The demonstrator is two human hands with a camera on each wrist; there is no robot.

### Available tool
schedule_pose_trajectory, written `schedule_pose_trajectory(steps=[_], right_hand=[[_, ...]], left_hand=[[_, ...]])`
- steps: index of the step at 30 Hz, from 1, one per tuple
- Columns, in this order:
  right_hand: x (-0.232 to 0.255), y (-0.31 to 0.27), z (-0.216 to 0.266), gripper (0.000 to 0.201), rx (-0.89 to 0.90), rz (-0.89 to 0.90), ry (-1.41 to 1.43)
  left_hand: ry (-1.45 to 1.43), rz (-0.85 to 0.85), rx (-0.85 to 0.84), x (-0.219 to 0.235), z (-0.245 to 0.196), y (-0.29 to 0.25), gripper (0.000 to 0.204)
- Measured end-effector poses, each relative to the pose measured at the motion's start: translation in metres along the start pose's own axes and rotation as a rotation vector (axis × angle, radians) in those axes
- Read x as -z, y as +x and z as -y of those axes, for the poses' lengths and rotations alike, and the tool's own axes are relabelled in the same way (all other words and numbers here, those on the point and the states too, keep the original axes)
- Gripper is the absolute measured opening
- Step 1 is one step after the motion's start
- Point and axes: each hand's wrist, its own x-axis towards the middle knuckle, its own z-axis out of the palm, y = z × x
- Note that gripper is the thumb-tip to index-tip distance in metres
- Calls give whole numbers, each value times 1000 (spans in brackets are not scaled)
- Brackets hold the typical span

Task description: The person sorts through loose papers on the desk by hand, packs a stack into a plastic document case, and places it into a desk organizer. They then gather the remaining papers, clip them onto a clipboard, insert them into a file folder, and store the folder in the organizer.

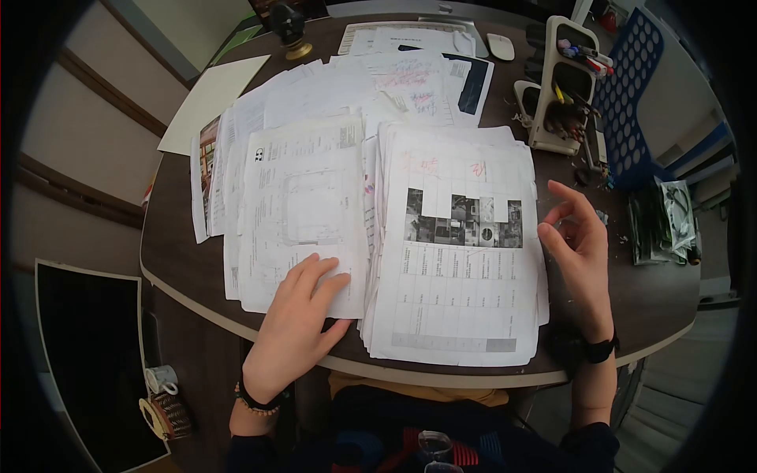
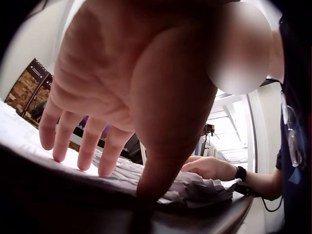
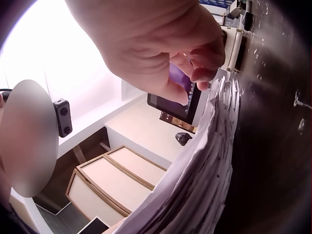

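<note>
In the head view my left hand [image 1: 298,315] rests with spread fingers on the near end of a sheet with a line drawing [image 1: 311,205], the top of the left-hand papers. Its fingertips touch the paper in the left wrist view too, the thumb reaching down by the desk edge. To the right lies a thick paper stack [image 1: 457,307]; its top page bears a table, dark photos and red handwriting. My right hand [image 1: 582,244] hovers beside that stack's right edge, fingers loosely bent, thumb apart from them, nothing between. The right wrist view shows the stack's layered, uneven edges [image 3: 204,161] beneath this hand.
More loose papers [image 1: 315,91] spread behind both piles, partly over a keyboard. A white mouse [image 1: 500,46], a pen holder [image 1: 552,118] and a blue perforated rack [image 1: 631,87] stand at the back right. The curved desk edge [image 1: 197,307] runs in front, with a mug [image 1: 162,380] below left.
</note>
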Motion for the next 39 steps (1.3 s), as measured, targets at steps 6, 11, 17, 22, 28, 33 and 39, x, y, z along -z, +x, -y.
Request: schedule_pose_trajectory(steps=[6,11,17,22,28,33,39], right_hand=[[-1,-1,5,41,14,1,94],[0,-2,4,35,10,22,128],[1,-3,4,30,11,55,161],[0,-5,3,26,0,76,209],[4,-8,12,27,-79,214,296],[0,-10,16,57,-75,485,623],[-10,-18,18,65,-83,408,668]], left_hand=[[-52,-113,-22,-11,16,-8,31],[-291,-224,72,-6,19,-5,19],[-470,-325,314,-4,23,-8,16],[-481,-526,344,-2,20,-9,12],[-159,-760,-137,3,-21,-2,15],[-91,-360,-455,-3,-78,2,20],[-68,-134,-522,-47,-97,5,30]])
